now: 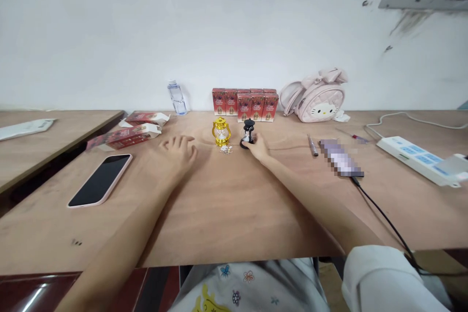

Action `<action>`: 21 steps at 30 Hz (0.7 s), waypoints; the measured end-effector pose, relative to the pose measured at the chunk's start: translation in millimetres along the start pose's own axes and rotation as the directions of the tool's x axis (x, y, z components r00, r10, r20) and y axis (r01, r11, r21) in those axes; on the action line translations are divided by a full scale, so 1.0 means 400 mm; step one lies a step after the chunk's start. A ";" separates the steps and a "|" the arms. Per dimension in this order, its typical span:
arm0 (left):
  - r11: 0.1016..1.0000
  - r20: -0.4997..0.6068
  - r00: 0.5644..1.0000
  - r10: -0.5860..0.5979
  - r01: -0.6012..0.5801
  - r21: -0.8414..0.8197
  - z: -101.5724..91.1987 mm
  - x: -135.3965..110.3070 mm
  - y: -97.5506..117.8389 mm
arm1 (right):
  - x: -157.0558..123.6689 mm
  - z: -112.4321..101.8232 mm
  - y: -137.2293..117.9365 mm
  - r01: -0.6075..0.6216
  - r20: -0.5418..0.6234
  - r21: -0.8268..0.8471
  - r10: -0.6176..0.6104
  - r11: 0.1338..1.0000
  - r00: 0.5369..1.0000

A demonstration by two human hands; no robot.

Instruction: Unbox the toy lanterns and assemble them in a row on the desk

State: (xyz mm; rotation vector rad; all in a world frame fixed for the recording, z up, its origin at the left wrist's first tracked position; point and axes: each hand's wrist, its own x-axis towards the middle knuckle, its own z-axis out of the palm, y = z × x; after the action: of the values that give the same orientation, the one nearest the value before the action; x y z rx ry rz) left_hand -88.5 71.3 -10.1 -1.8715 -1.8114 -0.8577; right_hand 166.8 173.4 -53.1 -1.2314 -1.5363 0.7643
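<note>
My right hand (259,148) reaches far across the wooden table (234,214) and closes its fingers on the base of a small black lantern (248,132), which stands upright. A small gold lantern (221,131) stands just left of it, with tiny silvery bits (226,149) on the table in front. My left hand (179,151) lies flat on the table to the left of the gold lantern, fingers spread, holding nothing.
Several red boxes (244,103) stand by the wall, two opened ones (126,137) lie at the left. A phone (100,180), water bottle (177,97), pink bag (318,97), pen (313,145), power strip (420,160) and a black cable (383,219) are also on the table.
</note>
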 end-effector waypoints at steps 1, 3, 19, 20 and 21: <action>0.997 0.020 0.998 0.067 -0.067 -0.038 0.003 -0.008 0.024 | -0.017 -0.002 -0.007 -0.035 -0.029 0.025 0.036 0.999 0.999; 0.972 0.029 0.978 0.209 -0.204 -0.113 0.007 -0.029 0.072 | -0.060 -0.009 -0.024 -0.067 -0.051 0.135 0.075 0.989 0.996; 0.748 -0.059 0.920 0.388 -0.352 -0.562 0.023 -0.090 0.190 | -0.296 -0.063 -0.125 0.006 0.230 0.258 -0.067 0.966 0.971; 0.740 -0.063 0.920 0.386 -0.349 -0.575 0.022 -0.090 0.191 | -0.295 -0.062 -0.123 0.005 0.217 0.269 -0.066 0.963 0.974; 0.733 -0.062 0.924 0.377 -0.338 -0.591 0.020 -0.092 0.191 | -0.295 -0.060 -0.122 0.006 0.202 0.283 -0.065 0.959 0.977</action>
State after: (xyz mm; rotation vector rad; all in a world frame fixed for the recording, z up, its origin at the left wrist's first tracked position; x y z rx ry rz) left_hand -10.8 43.1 -30.5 -2.5445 -1.1961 -1.3312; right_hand 173.4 44.7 -37.5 -0.9331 -1.5488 1.0763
